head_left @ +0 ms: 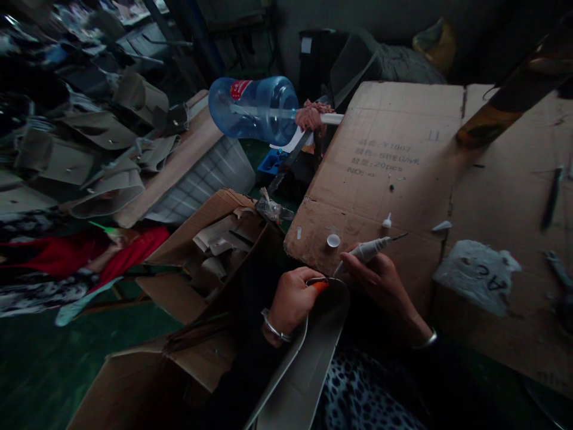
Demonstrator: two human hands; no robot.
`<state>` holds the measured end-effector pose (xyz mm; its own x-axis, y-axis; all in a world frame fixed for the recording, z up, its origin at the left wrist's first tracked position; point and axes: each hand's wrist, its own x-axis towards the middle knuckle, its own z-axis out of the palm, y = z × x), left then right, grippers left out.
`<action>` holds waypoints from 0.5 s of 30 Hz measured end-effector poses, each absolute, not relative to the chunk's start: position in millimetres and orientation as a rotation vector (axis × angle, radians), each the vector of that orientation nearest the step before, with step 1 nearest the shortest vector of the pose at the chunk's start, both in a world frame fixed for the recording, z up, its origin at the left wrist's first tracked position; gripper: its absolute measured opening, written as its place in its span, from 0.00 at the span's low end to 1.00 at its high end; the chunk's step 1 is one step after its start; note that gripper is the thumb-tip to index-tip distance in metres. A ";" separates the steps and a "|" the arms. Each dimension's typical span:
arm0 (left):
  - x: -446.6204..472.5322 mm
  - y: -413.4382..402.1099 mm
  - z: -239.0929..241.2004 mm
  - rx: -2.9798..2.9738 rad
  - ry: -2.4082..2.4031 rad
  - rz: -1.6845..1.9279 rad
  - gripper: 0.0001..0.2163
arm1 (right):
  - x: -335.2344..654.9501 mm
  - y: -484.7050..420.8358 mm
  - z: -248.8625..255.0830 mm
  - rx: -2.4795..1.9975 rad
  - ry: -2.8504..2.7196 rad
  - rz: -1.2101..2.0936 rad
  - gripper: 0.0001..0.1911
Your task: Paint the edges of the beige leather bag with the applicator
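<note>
- My left hand grips the grey panel's top edge over my lap.
- My right hand is closed on a pen tool, tip above the cardboard.

The work surface is flattened corrugated cardboard, matt brown, scuffed and stained, with printed black lettering and frayed edges. The pen-shaped tool in the right hand looks like smooth pale plastic with a thin dark metal tip. The left hand, wearing a shiny metal bangle, grips a grey piece of smooth, faintly sheened leather-like sheet with a neat raised edge. A small white plastic cap lies on the cardboard. The water jug is glossy translucent blue plastic. Open cartons are plain matt cardboard.
</note>
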<state>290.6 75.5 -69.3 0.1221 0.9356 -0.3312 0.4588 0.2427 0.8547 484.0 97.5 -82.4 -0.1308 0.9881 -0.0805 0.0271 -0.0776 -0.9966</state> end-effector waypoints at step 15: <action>291.7 67.5 -68.5 1.344 1.424 0.659 0.04 | 484.8 91.9 -75.9 -1.039 -1.612 1.353 0.13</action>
